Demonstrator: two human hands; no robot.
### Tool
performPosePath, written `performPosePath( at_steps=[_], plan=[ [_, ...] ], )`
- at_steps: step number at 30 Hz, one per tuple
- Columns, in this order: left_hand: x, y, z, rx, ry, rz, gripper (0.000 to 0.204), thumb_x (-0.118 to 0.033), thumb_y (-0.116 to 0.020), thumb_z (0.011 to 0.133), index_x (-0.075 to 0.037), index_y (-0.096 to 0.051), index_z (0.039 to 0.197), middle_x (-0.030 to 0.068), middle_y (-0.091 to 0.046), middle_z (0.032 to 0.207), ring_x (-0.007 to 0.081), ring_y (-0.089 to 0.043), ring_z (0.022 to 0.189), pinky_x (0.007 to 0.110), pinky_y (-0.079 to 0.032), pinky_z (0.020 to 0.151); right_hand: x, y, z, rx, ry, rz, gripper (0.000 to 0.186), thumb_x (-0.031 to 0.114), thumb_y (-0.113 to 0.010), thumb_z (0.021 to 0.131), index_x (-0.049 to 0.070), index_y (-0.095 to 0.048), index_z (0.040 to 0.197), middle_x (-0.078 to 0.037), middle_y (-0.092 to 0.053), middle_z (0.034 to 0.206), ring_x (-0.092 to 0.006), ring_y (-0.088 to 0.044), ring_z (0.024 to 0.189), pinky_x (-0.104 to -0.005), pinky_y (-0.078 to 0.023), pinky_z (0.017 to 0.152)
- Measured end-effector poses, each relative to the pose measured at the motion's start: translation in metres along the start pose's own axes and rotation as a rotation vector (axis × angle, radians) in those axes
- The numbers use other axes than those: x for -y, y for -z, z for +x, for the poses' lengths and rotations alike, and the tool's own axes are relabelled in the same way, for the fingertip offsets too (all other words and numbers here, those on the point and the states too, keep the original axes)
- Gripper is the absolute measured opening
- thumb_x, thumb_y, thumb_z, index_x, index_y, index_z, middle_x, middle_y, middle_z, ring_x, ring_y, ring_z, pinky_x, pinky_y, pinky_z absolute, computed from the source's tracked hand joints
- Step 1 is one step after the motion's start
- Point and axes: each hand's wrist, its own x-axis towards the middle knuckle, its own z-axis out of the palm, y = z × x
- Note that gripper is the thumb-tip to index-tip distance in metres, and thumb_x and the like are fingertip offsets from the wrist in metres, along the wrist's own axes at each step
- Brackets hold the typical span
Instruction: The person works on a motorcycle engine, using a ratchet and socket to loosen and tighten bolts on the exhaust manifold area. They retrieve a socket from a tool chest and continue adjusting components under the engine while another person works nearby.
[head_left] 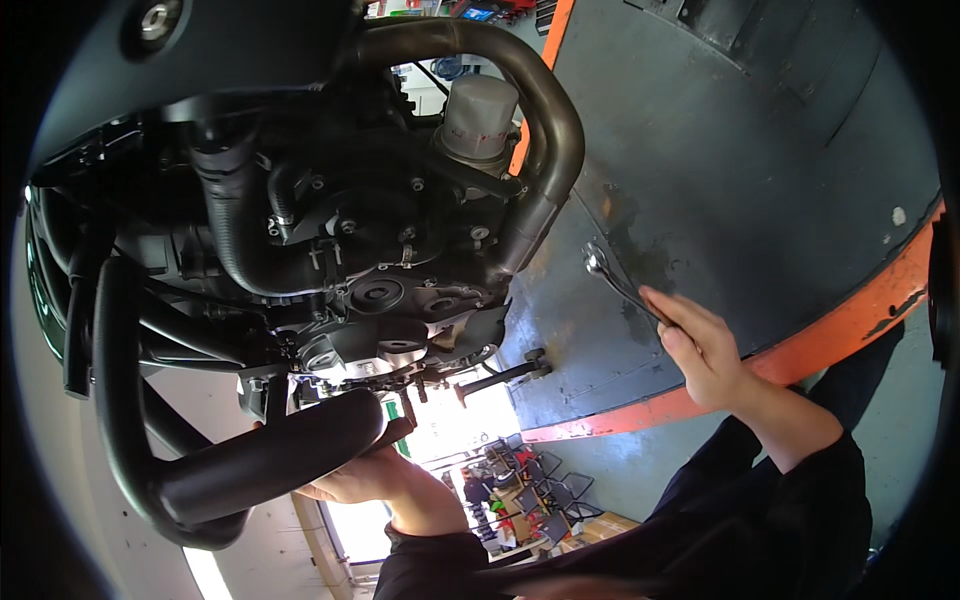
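My right hand [702,352] is closed around the handle of a wrench [625,288]. The wrench's shiny metal head points up and left, over the dark platform and apart from the engine. My left hand [368,478] reaches in behind a thick black tubular bar [275,455]. That bar covers most of its fingers, so whether they grip anything is hidden. Above it is the motorcycle engine [380,250], with dark covers, bolts and a ribbed black hose [240,220]. A grey oil filter [478,120] sits beside bent exhaust pipes [560,130].
Under the motorcycle spreads a dark lift platform [740,190] with an orange edge [850,325]. A black stand leg [500,382] juts out near the engine. Farther off, assorted gear and boxes [525,500] lie by a bright opening. The black bar curves close around my left forearm.
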Motion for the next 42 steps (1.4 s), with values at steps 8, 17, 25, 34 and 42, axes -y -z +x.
performPosePath(
  at_steps=[8,17,25,34,42],
  plan=[
    [0.003,-0.003,-0.013,0.043,-0.102,0.106,0.043,-0.008,-0.039,0.101,0.005,-0.039,0.142,0.0052,-0.04,0.061,0.0106,-0.034,0.047,0.023,-0.034,0.047,-0.052,-0.05,-0.055,0.055,0.243,-0.065,0.047,0.008,-0.062,0.091,-0.007,-0.055,0.136,-0.011,-0.056,0.074,-0.0271,-0.054,0.06,-0.0393,-0.044,0.056],
    [0.009,-0.017,-0.022,0.086,-0.07,-0.166,0.044,0.006,-0.033,0.096,0.006,-0.04,0.139,0.006,-0.034,0.069,0.0113,-0.027,0.053,0.025,-0.028,0.049,-0.093,-0.081,-0.155,0.359,-0.096,0.015,0.044,0.011,-0.062,0.094,-0.001,-0.057,0.136,-0.011,-0.062,0.079,-0.0285,-0.059,0.061,-0.0396,-0.048,0.057],
    [0.007,-0.022,-0.023,0.068,-0.103,-0.248,0.046,0.008,-0.031,0.097,0.005,-0.043,0.141,0.0098,-0.041,0.072,0.0116,-0.027,0.053,0.025,-0.025,0.049,-0.104,-0.089,-0.162,0.51,-0.146,0.068,0.043,0.012,-0.063,0.094,-0.001,-0.057,0.134,-0.01,-0.06,0.074,-0.0295,-0.06,0.058,-0.0404,-0.047,0.054],
    [0.011,-0.022,-0.024,0.091,-0.124,-0.244,0.04,0.003,-0.036,0.103,0.007,-0.041,0.142,0.0043,-0.03,0.068,0.0111,-0.028,0.054,0.025,-0.026,0.049,-0.111,-0.093,-0.161,0.505,-0.145,0.069,0.043,0.011,-0.064,0.093,0.0,-0.057,0.134,-0.01,-0.06,0.075,-0.03,-0.061,0.059,-0.0415,-0.048,0.053],
    [0.011,-0.026,-0.025,0.021,-0.107,-0.281,0.038,0.0,-0.036,0.103,0.007,-0.042,0.14,0.0044,-0.03,0.068,0.0117,-0.029,0.054,0.026,-0.027,0.049,-0.111,-0.086,-0.16,0.504,-0.173,0.036,0.042,0.014,-0.062,0.095,0.0,-0.056,0.135,-0.011,-0.062,0.078,-0.0301,-0.062,0.061,-0.042,-0.049,0.056]
  ],
)
